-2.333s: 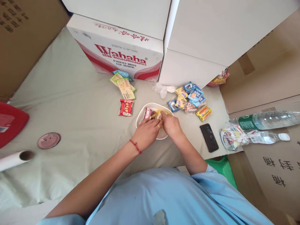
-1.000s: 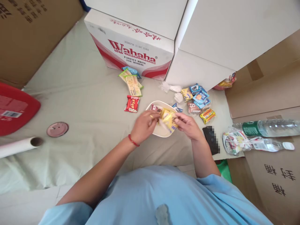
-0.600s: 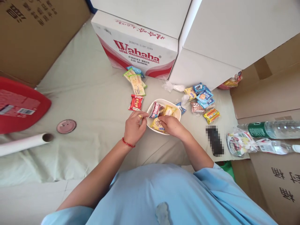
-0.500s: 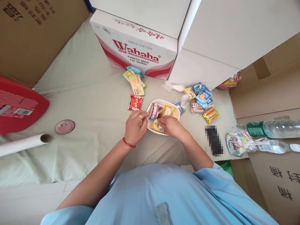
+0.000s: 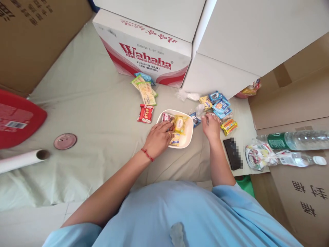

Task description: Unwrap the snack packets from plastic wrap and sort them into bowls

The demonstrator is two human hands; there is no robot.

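At centre frame, we see the left hand (image 5: 159, 138) lying open-fingered over packets (image 5: 180, 123) in the white bowl (image 5: 189, 130), presumably steadying them, while right of centre the right hand (image 5: 211, 127) curls beside the snack pile (image 5: 221, 105), its grip unclear to us.

Place: an indoor room used like a storeroom; whether it belonged to a home or a shop could not be told. Evidence: one Wahaha carton (image 5: 144, 51), printed for drinking water, stood at upper centre; white boxes (image 5: 226, 37) filled the upper right; a brown carton (image 5: 38, 51), lettered, occupied the upper left; taped cardboard (image 5: 298, 92) lined the right edge. A cloth-covered table (image 5: 84, 85) bore wrapped snacks (image 5: 221, 105), right of centre, and a white bowl (image 5: 189, 135), centre. Pale tiled floor (image 5: 33, 223) showed at lower left.
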